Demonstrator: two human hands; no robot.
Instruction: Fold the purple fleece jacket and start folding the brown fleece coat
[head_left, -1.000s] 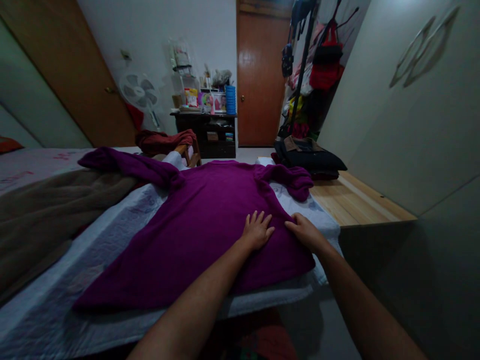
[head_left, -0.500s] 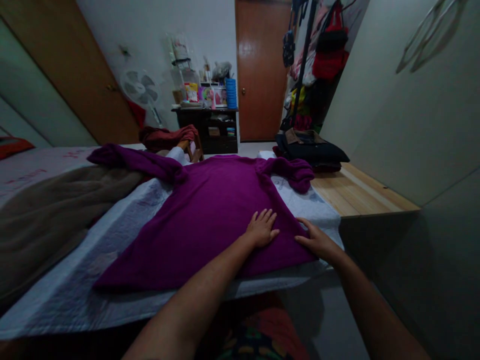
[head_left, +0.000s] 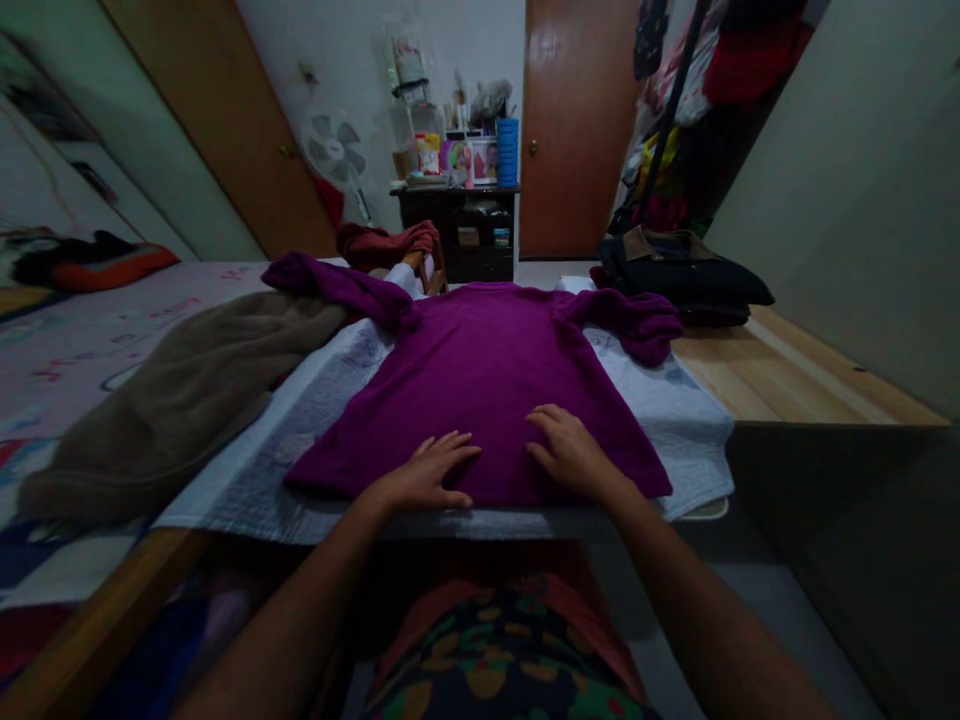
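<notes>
A purple long-sleeved shirt (head_left: 495, 370) lies spread out with its hem toward me, on a pale quilted cloth (head_left: 694, 440). Its left sleeve stretches over a brown blanket (head_left: 202, 390); the right sleeve is bunched on the cloth. My left hand (head_left: 431, 472) rests with spread fingers on the shirt near the middle of the hem. To its right, my right hand (head_left: 570, 450) lies on the fabric, fingers apart and slightly curved. Neither hand holds anything.
At the right, a stack of folded dark clothes (head_left: 679, 275) sits on a wooden board (head_left: 795, 370). A bed with a printed sheet (head_left: 150, 310) is at the left. Farther back stand a fan (head_left: 335, 150), a dark shelf (head_left: 457, 225) and a brown door (head_left: 577, 130).
Both hands have moved left from the shirt's right edge, and they are now farther apart. The view has turned left, and the shirt lies flat as before.
</notes>
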